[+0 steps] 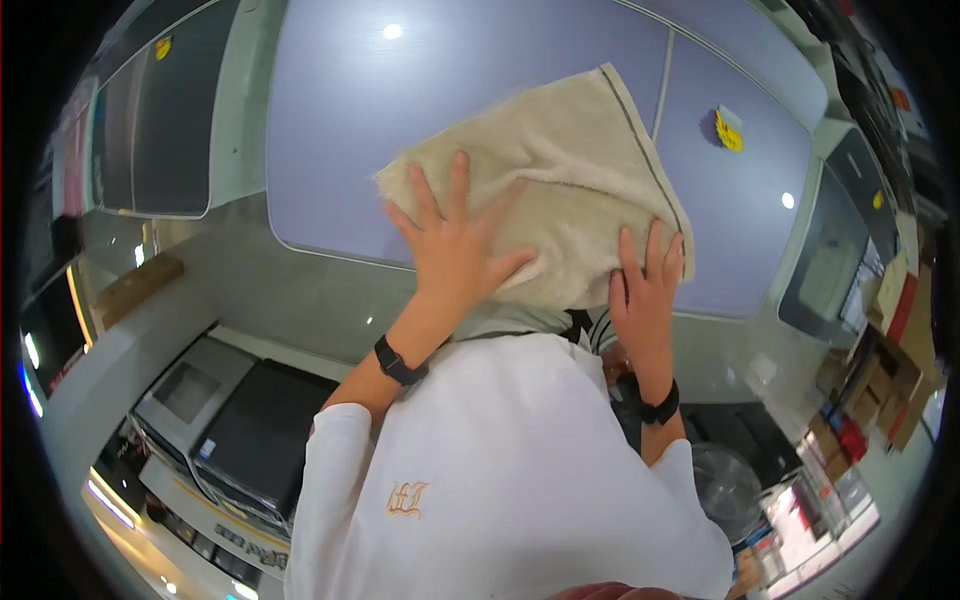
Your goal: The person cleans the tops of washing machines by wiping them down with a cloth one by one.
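A beige towel [560, 150] with a dark stripe along its right edge lies wrinkled over a shiny lilac panel [340, 130]. My left hand [450, 235] rests flat on the towel's left part, fingers spread wide. On its lower right corner lies my right hand [645, 285], with the fingers stretched out and slightly apart. Neither hand grips the cloth. A dark band is on each wrist.
A seam [662, 85] divides the lilac surface on the right, where a yellow tag [729, 132] is attached. Dark-panelled units stand on both sides. Behind at left is a black-topped appliance [255, 430]; cardboard boxes [885, 375] are at right.
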`<state>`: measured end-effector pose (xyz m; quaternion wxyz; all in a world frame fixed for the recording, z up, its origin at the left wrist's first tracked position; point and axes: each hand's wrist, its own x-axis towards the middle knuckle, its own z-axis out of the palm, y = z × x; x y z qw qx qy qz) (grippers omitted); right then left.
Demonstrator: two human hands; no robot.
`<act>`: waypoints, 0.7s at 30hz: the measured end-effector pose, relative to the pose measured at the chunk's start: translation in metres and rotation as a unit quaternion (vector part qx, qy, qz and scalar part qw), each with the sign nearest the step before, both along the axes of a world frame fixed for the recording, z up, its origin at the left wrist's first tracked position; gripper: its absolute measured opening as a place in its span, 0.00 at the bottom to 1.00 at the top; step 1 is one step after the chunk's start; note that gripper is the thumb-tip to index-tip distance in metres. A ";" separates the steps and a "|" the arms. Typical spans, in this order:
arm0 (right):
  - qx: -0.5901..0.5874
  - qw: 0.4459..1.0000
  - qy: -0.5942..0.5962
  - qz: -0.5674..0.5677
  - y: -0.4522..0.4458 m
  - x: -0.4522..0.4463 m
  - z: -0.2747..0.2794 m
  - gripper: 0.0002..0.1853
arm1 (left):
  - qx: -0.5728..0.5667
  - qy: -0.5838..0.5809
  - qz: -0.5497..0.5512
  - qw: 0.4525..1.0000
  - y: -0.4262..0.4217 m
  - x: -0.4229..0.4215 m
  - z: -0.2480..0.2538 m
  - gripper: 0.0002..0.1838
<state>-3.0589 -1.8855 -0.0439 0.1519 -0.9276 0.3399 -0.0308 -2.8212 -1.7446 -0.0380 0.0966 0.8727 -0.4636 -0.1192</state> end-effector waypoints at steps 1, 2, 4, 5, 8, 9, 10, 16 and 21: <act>0.011 1.000 0.001 0.018 -0.003 0.000 0.001 0.34 | -0.007 0.002 0.001 1.000 0.001 -0.001 -0.004 0.46; 0.023 0.999 0.003 0.034 -0.005 0.000 0.002 0.33 | -0.014 0.004 0.001 1.000 0.003 -0.002 -0.006 0.46; 0.032 0.998 0.005 0.056 -0.009 -0.002 0.001 0.33 | -0.033 0.012 0.011 0.999 0.003 -0.005 -0.009 0.46; 0.031 0.998 0.005 0.059 -0.009 -0.003 -0.001 0.33 | -0.043 0.019 0.009 0.999 0.003 -0.006 -0.010 0.46; 0.059 0.996 -0.003 0.059 -0.003 0.001 0.001 0.34 | -0.070 0.042 0.022 0.996 0.004 -0.011 -0.012 0.47; 0.073 0.995 -0.006 0.063 -0.001 0.003 0.002 0.34 | -0.070 0.036 0.019 0.997 0.006 -0.011 -0.013 0.47; 0.080 0.994 -0.011 0.069 0.005 0.006 0.002 0.35 | -0.069 0.031 0.016 0.997 0.008 -0.012 -0.016 0.47; 0.077 0.991 -0.015 0.104 0.037 0.036 0.001 0.36 | -0.089 0.067 -0.043 0.993 0.022 -0.006 -0.020 0.47; 0.074 0.987 -0.022 0.144 0.071 0.094 -0.001 0.34 | -0.126 0.094 -0.126 0.980 0.063 0.020 -0.029 0.44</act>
